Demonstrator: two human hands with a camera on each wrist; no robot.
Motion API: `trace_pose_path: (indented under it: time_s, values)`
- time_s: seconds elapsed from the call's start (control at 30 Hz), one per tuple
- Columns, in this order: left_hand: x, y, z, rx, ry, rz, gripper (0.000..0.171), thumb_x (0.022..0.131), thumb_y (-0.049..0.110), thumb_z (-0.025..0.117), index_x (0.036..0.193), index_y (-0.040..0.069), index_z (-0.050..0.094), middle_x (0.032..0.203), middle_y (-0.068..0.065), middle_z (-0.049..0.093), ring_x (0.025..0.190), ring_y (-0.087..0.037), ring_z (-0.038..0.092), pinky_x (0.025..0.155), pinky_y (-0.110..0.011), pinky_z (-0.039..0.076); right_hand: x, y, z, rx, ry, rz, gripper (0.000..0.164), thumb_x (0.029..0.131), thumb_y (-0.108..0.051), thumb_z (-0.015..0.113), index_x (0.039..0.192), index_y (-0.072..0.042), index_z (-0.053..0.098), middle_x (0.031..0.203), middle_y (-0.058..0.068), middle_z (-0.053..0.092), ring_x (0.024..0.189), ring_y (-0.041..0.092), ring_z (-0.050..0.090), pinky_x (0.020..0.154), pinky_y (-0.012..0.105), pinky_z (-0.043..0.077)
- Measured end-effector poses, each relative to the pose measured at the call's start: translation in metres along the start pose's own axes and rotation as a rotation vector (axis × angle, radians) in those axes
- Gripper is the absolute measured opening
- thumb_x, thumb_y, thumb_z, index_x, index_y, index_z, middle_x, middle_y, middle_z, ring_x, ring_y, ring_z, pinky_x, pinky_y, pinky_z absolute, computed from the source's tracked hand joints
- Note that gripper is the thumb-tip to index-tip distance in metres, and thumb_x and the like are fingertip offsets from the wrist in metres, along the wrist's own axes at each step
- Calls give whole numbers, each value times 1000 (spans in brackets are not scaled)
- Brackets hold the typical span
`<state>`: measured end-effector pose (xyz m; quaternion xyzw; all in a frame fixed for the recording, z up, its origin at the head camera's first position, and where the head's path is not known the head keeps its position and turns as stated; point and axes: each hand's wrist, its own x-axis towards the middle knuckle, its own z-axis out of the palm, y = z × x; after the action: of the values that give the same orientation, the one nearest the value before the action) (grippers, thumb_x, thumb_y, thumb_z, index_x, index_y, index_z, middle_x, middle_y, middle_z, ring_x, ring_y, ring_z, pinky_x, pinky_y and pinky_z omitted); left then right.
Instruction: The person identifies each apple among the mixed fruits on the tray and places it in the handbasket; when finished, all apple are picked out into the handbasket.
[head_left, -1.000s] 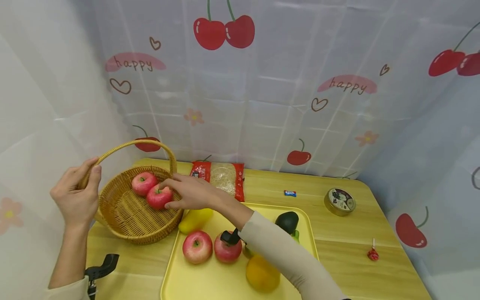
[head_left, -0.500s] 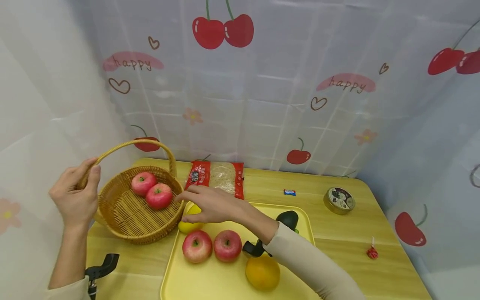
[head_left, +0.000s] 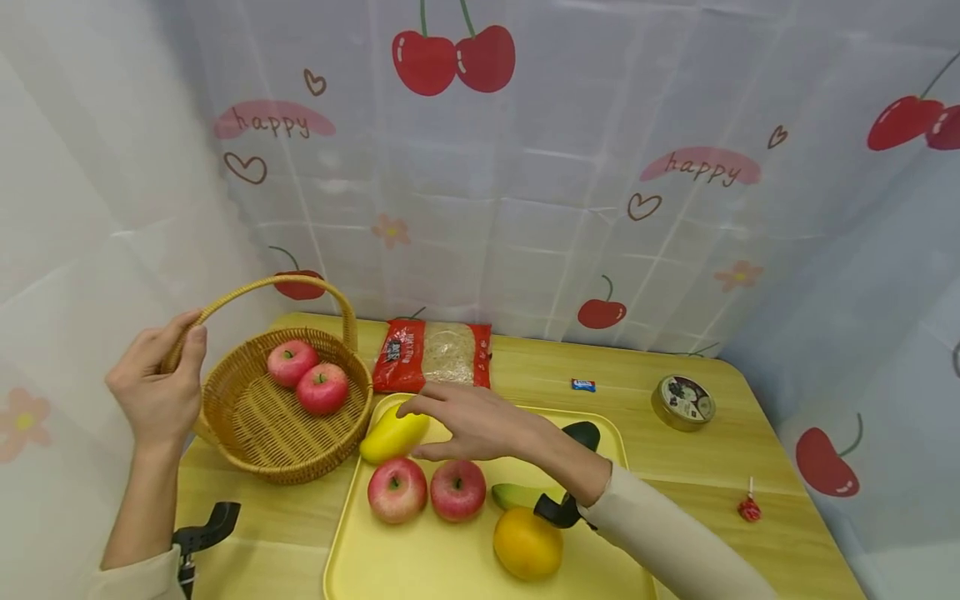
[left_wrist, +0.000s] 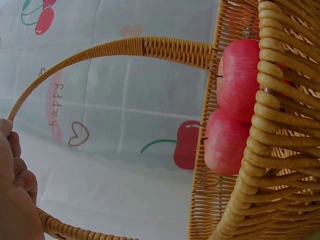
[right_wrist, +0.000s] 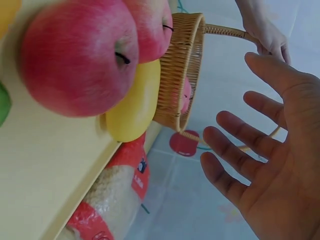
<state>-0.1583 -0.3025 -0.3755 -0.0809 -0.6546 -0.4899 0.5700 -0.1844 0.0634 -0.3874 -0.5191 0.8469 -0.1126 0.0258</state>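
My left hand (head_left: 161,383) grips the handle of a wicker basket (head_left: 281,471) on the left of the table. Two red apples, one behind (head_left: 292,363) and one in front (head_left: 322,389), lie inside against its far right side. My right hand (head_left: 480,423) hovers over the yellow tray (head_left: 420,575) with fingers spread and nothing in them, as the right wrist view confirms. Below and around it on the tray are a yellow mango (head_left: 393,435), two more apples (head_left: 397,490), an orange-yellow round fruit (head_left: 528,543), a green banana-like fruit (head_left: 517,497) and a dark green avocado-like fruit (head_left: 582,434), partly hidden by my forearm.
Behind the tray lies a red-and-clear food packet (head_left: 435,357). Farther right on the wooden table are a small blue wrapped sweet (head_left: 582,385), a round tin (head_left: 683,403) and a red lollipop (head_left: 749,508). A cherry-print curtain (head_left: 525,192) hangs close along the back and sides.
My right hand has let go of the front apple in the basket and moved right, out over the tray. The left hand keeps its grip on the handle.
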Motion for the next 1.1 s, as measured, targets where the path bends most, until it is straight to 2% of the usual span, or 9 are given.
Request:
trace_pose_path:
  time_s: [0.1, 0.27, 0.47, 0.63, 1.1]
  values:
    - [0, 0, -1, -1, 2, 2, 13, 85, -6, 73, 96, -10, 76, 79, 14, 67, 60, -1, 39, 58, -11, 28, -9, 3, 1, 14, -22, 14, 53, 96, -57, 59, 140, -29, 54, 126, -7, 58, 114, 12, 56, 94, 31, 50]
    - [-1, 0, -1, 0, -3, -1, 13, 85, -6, 73, 97, -10, 76, 79, 14, 67, 60, -1, 40, 58, -11, 29, -24, 8, 4, 18, -55, 39, 54, 95, -57, 62, 140, -29, 55, 123, -7, 57, 106, 10, 57, 82, 27, 52]
    - [-2, 0, -2, 5, -2, -8, 13, 85, -6, 73, 97, -11, 76, 80, 15, 67, 60, -1, 40, 57, -10, 29, -40, 13, 12, 4, -80, 47, 50, 96, -53, 62, 139, -27, 56, 127, -4, 59, 107, 12, 59, 87, 30, 53]
    - [0, 0, -1, 3, -10, -4, 13, 85, -7, 73, 97, -10, 76, 80, 14, 67, 60, -1, 39, 57, -10, 29, -49, 16, 18, 28, -124, 88, 52, 95, -52, 65, 140, -29, 55, 129, -5, 58, 108, 12, 59, 89, 30, 53]
    - [0, 0, -2, 5, -14, -1, 13, 85, -7, 72, 97, -11, 76, 81, 14, 68, 60, 0, 41, 57, -10, 30, -57, 23, 35, 77, -242, 146, 62, 91, -61, 63, 147, -38, 48, 142, -4, 52, 120, 16, 57, 95, 39, 53]
